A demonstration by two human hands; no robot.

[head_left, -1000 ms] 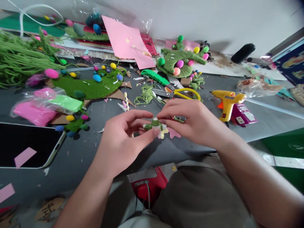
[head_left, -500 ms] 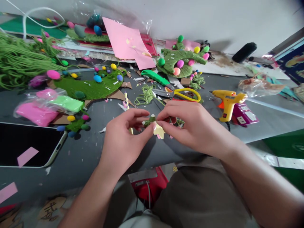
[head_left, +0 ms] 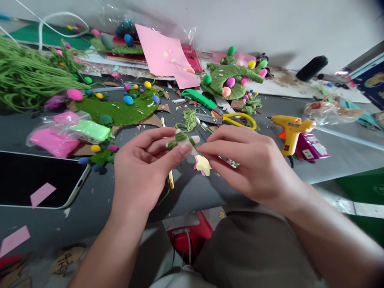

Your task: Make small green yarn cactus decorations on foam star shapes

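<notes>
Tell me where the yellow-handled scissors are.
In the head view, the yellow-handled scissors lie on the table right of centre, just beyond the right hand, between the tangle of green yarn and the yellow glue gun.

Passable grey tabletop (head_left: 351,156) right of glue gun (head_left: 289,136), scissors (head_left: 218,119) and green cutter (head_left: 199,98) obstructing beyond right-hand fingers (head_left: 222,147)

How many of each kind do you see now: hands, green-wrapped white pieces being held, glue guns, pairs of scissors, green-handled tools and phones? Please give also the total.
Hands: 2 (left hand, right hand)
Green-wrapped white piece: 1
Glue gun: 1
Scissors: 1
Green-handled tool: 1
Phone: 1
Total: 7
</notes>
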